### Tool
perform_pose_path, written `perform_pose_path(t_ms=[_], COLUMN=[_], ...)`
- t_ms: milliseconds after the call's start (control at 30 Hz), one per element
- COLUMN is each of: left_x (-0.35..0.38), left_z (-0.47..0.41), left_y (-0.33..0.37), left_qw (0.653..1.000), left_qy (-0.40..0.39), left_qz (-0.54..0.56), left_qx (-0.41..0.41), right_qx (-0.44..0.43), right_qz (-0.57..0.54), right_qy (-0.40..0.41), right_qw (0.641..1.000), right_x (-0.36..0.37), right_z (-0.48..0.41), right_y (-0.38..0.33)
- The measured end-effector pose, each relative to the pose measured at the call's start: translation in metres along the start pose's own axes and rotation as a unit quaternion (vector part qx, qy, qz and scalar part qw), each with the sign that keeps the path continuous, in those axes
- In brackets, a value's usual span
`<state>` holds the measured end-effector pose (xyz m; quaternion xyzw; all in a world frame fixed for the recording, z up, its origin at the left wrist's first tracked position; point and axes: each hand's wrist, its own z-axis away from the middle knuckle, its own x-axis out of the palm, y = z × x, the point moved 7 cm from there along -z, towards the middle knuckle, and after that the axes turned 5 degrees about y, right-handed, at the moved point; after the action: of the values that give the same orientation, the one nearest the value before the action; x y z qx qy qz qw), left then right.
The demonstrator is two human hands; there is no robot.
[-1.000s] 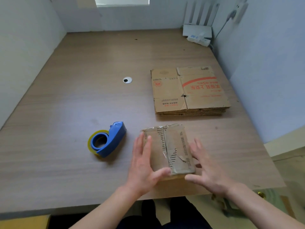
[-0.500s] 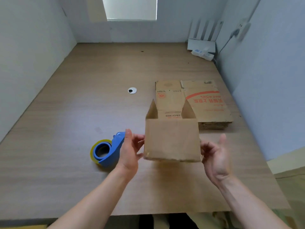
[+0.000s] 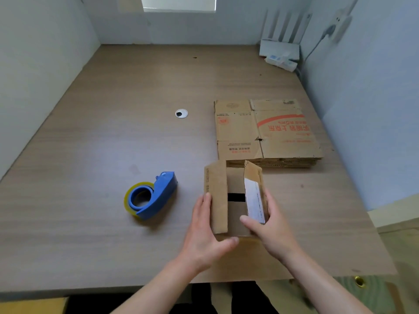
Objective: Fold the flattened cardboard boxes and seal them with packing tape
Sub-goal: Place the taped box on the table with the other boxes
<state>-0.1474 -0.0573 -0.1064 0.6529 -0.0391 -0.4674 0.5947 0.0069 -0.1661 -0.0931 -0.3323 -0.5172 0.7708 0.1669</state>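
Well, the flaps are only half closed on the small brown cardboard box (image 3: 218, 196) near the wood-grain desk's (image 3: 102, 143) front edge.
The left hand (image 3: 204, 236) clasps its near-left corner; the right hand (image 3: 274, 232) pinches the upright right flap (image 3: 254, 196), thumb inside. Free either for the blue tape dispenser with its yellowish roll (image 3: 152, 196) and the flaps will likely spring open, skewing the seam.

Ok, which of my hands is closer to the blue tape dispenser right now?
Left. The left hand holds the left side of the box, just right of the tape dispenser; the right hand holds its right side, farther off.
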Motion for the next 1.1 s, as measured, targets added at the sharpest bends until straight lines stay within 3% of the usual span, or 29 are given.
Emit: perform_pose_path(t_ms=[67, 133, 200, 267, 333, 400, 467, 533, 600, 767, 967, 1100], left_x=[-0.006, -0.017, -0.031, -0.041, -0.043, -0.041, -0.039, -0.035, -0.030, -0.024, 0.009, 0.003], left_z=[-0.001, -0.003, -0.010, -0.022, -0.041, -0.061, -0.078, -0.091, -0.102, -0.096, -0.075, -0.079], left_y=[-0.001, -0.009, -0.029, -0.045, -0.047, -0.044, -0.040, -0.031, -0.019, 0.007, 0.014, 0.010], left_qw=[0.993, 0.961, 0.928, 0.906, 0.908, 0.922, 0.924, 0.917, 0.920, 0.944, 0.951, 0.950], left_qy=[0.028, 0.067, 0.121, 0.131, 0.081, 0.015, -0.031, -0.069, -0.072, 0.093, 0.119, 0.133], left_qz=[0.116, 0.266, 0.330, 0.343, 0.334, 0.298, 0.272, 0.267, 0.260, 0.188, 0.060, 0.027], left_qx=[0.006, -0.031, -0.122, -0.209, -0.238, -0.246, -0.266, -0.287, -0.286, -0.254, -0.279, -0.281], right_qx=[0.009, 0.031, 0.100, 0.172, 0.197, 0.148, 0.002, -0.104, -0.105, -0.056, -0.054, -0.109], right_qz=[-0.027, -0.143, -0.284, -0.322, -0.174, 0.101, 0.342, 0.475, 0.495, 0.467, 0.491, 0.397], right_qy=[0.005, 0.000, 0.034, 0.074, 0.129, 0.160, 0.135, 0.076, 0.021, -0.005, -0.003, -0.014], right_qw=[1.000, 0.989, 0.953, 0.928, 0.956, 0.971, 0.930, 0.871, 0.862, 0.882, 0.869, 0.911], right_x=[-0.004, -0.015, -0.031, -0.042, -0.056, -0.075, -0.079, -0.067, -0.059, -0.057, -0.049, -0.043], right_z=[-0.002, -0.001, 0.004, 0.014, 0.023, 0.023, 0.014, -0.001, -0.019, -0.042, -0.050, -0.048], right_y=[0.002, 0.011, 0.025, 0.042, 0.055, 0.046, 0.017, -0.011, -0.023, -0.025, -0.021, -0.035])
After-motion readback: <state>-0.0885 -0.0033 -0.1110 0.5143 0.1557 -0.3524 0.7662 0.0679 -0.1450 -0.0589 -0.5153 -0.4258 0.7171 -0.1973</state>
